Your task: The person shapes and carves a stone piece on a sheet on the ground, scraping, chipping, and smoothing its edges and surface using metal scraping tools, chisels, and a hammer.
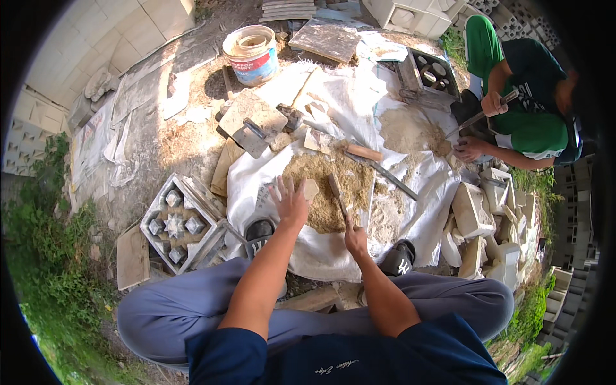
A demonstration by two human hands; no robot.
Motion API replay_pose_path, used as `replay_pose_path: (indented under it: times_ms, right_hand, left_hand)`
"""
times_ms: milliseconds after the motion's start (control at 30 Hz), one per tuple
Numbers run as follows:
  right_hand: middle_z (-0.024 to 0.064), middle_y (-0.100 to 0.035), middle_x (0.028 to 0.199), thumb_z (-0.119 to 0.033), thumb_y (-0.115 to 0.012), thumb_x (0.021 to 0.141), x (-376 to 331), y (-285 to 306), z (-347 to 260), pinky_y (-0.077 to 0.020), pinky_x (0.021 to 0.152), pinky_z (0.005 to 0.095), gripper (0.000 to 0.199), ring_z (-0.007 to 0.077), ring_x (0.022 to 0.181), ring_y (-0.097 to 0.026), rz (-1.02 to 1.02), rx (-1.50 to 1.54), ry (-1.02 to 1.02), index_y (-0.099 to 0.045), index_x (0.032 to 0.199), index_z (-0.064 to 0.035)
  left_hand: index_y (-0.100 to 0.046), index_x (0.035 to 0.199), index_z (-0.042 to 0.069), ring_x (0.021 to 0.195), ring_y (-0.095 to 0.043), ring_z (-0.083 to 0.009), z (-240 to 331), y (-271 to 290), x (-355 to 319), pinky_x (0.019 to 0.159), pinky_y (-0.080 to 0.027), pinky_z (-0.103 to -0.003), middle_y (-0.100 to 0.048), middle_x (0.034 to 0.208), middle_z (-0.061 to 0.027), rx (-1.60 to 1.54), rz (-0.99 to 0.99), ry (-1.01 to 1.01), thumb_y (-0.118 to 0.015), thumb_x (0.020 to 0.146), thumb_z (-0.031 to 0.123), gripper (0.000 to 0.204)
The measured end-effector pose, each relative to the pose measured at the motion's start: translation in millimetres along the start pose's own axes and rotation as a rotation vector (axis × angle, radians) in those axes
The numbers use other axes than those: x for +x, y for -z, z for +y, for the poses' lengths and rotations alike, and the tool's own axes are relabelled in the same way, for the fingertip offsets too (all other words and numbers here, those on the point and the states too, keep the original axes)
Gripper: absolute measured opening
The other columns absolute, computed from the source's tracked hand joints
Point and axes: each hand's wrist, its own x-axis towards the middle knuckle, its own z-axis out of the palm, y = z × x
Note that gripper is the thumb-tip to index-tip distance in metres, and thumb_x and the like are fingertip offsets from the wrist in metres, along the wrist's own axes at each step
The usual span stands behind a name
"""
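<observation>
My left hand (292,204) lies flat with fingers spread on the edge of a sand pile (327,186), touching a small pale stone piece (310,189). The pile rests on white sacking (410,212). My right hand (355,239) is closed around the handle of a narrow trowel (337,192) whose blade points into the sand. I sit with both knees apart, black sandals at the sacking's near edge.
A square metal block mould (174,224) lies at my left. A plaster float (250,122), a wooden-handled trowel (375,160) and a white bucket (252,54) lie beyond. At right a person in green (526,96) holds a tool over a second sand heap (410,131); broken pale blocks (487,218) pile beside.
</observation>
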Motion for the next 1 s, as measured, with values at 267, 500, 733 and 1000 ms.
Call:
replay_pose_path:
  times_ms: [267, 500, 733, 1000]
  right_hand:
    - [0.0187, -0.054, 0.055, -0.061, -0.047, 0.099, -12.4, 21.6, -60.2, -0.0378, 0.054, 0.0478, 0.080, 0.0286, 0.051, -0.044, -0.006, 0.256, 0.380, -0.056, 0.061, 0.0087]
    - [0.0288, -0.063, 0.067, -0.078, -0.045, 0.089, -4.2, 10.0, -9.8, -0.0491, 0.067, 0.0516, 0.091, 0.0402, 0.067, -0.064, 0.008, -0.171, 0.106, -0.067, 0.067, 0.0073]
    - [-0.0009, -0.034, 0.053, -0.058, -0.047, 0.101, -12.0, 21.1, -62.0, -0.0211, 0.048, 0.0360, 0.071, 0.0106, 0.053, -0.031, 0.023, 0.296, 0.379, -0.036, 0.055, -0.0047]
    - [0.0226, -0.060, 0.060, -0.068, -0.044, 0.096, 21.5, -2.3, 34.7, -0.0435, 0.060, 0.0499, 0.084, 0.0361, 0.060, -0.060, 0.229, -0.108, 0.112, -0.061, 0.067, 0.0096]
  left_hand:
    - [-0.027, 0.158, 0.031, 0.154, -0.006, -0.0362, 4.6, -3.0, -5.5, 0.119, 0.002, -0.064, -0.023, 0.165, -0.0109, -0.075, 0.030, 0.023, -0.066, 0.092, 0.039, 0.077]
    - [-0.027, 0.157, 0.032, 0.153, -0.008, -0.0378, 5.6, 0.4, -6.2, 0.119, 0.001, -0.065, -0.024, 0.164, -0.0105, -0.093, 0.008, 0.042, -0.067, 0.092, 0.041, 0.077]
    - [-0.026, 0.158, 0.032, 0.153, -0.008, -0.0382, 4.4, -4.0, -9.4, 0.119, 0.000, -0.064, -0.024, 0.164, -0.0104, -0.132, 0.046, 0.045, -0.066, 0.093, 0.038, 0.077]
    - [-0.022, 0.158, 0.035, 0.153, -0.008, -0.0381, 20.9, 7.1, -5.0, 0.119, 0.000, -0.065, -0.022, 0.165, -0.0123, -0.166, -0.028, 0.030, -0.067, 0.092, 0.038, 0.080]
